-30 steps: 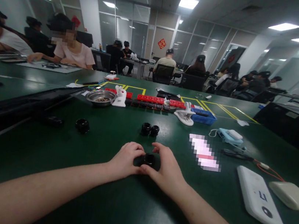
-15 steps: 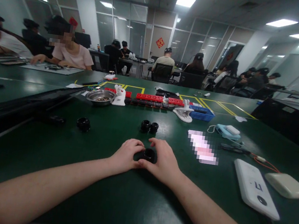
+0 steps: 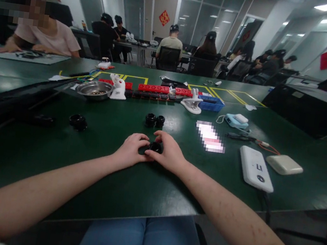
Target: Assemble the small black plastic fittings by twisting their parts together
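Observation:
A black ring-shaped fitting point(image 3: 156, 148) stands on the green table between my two hands, its round opening facing up. My left hand point(image 3: 131, 149) is curved against its left side, thumb and fingertips closed in on it. From the right, my right hand point(image 3: 169, 151) wraps around it, with the thumb along its near side and the index finger behind it. Just beyond my hands, a black ribbed fitting point(image 3: 150, 120) sits beside a smaller black fitting point(image 3: 160, 121). Further left lies another black fitting point(image 3: 78, 122).
At the back are a metal bowl point(image 3: 94, 90) with small parts, red block strips point(image 3: 153, 88), white clamps point(image 3: 191, 105) and a blue tray point(image 3: 211, 104). On the right lie a blurred phone point(image 3: 210, 136) and a white power bank point(image 3: 256, 168). A long black object point(image 3: 17, 98) lies left.
The view has tilted down and turned, bringing my lap into sight. Both hands stay around the black ring-shaped fitting, with my right fingers and thumb drawn slightly closer over it.

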Action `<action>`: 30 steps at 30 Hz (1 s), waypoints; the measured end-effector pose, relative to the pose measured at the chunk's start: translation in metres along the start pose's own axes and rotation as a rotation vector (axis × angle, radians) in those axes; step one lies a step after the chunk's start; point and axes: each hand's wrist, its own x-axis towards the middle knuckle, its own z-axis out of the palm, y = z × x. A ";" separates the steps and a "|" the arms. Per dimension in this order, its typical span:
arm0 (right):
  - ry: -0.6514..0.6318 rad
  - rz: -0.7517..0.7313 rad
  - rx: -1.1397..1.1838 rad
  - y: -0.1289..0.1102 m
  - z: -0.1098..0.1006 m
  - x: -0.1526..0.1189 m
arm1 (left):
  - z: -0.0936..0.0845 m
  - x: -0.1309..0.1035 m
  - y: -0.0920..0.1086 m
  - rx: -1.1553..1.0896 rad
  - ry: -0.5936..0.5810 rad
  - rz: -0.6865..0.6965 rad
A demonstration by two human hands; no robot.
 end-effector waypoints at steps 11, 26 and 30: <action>-0.006 -0.066 0.172 0.005 -0.004 -0.004 | 0.000 0.002 0.000 -0.017 -0.002 0.017; -0.049 -0.049 0.193 0.002 -0.003 -0.005 | -0.002 0.000 0.004 -0.053 -0.010 -0.015; 0.000 0.042 0.124 0.003 0.002 -0.004 | -0.001 0.000 0.001 -0.062 -0.011 -0.015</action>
